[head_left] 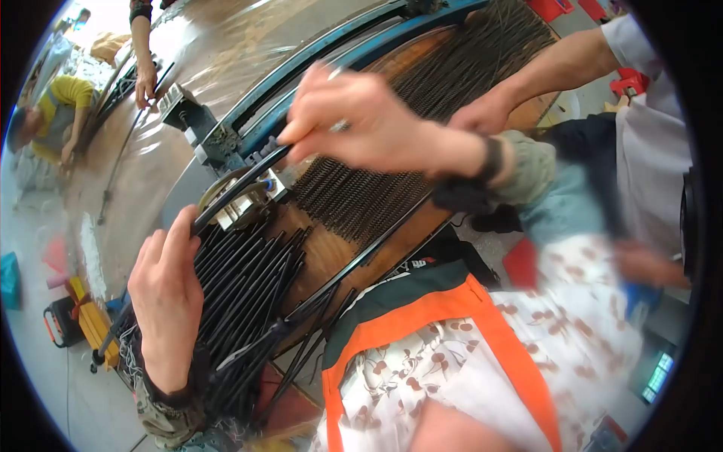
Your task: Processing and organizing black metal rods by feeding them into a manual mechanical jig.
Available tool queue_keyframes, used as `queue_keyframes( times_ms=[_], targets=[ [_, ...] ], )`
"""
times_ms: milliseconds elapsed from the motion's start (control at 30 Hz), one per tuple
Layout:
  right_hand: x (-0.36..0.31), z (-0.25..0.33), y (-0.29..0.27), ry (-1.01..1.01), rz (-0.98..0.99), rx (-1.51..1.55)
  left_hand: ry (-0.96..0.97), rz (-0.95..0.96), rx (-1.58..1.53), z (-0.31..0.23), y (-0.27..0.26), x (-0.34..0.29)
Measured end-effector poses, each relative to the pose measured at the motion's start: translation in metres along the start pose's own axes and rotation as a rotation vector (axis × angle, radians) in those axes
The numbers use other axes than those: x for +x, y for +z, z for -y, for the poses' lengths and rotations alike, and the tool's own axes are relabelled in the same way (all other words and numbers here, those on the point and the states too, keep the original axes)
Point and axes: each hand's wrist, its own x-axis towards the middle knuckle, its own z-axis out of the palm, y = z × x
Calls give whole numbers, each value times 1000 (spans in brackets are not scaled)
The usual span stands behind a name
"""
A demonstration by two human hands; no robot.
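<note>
A long black tube (241,183) slants upward to the right between my two hands. Around its lower part curl the fingers of my left hand (167,290). My right hand (361,120), slightly blurred, is pinched on the tube's upper end, and the fingertips hide that end. Just behind the tube is a round metal fixture (239,209) with a bright block, at the near end of a blue machine rail (282,105). Below the tube, beside my left hand, a pile of black tubes (245,282) lies on the wooden table.
Rows of dark, coil-textured rods (361,200) cover the wooden table (324,260). A co-worker's hand (486,113) rests near them at right. Another person's hand (145,81) holds a thin rod at far left. Beyond sits a person in yellow (71,94). A black case (64,322) is at lower left.
</note>
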Motion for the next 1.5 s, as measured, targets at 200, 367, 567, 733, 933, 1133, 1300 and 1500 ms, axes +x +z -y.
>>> queue_keyframes(
  times_ms=[200,367,567,733,933,1133,1300,1500],
  targets=[
    [13,-32,-11,62,25,-208,-120,-89,156,28,-42,-22],
    [28,-8,40,-196,-33,-133,-59,-19,63,12,-24,-10],
    [16,-78,-17,113,-21,-331,-489,-465,285,115,-105,-91],
    [66,-70,24,430,193,-104,-550,-511,170,154,-87,-92],
    [149,-70,124,-90,294,-52,-452,-571,58,147,-60,-114],
    [161,-64,141,-35,518,-179,-695,-435,-125,149,-37,-142],
    [173,-44,148,-159,788,-455,-598,-482,-85,160,-29,-126],
    [130,-94,15,-290,389,-751,-522,-428,-50,168,-37,-118]
  ],
)
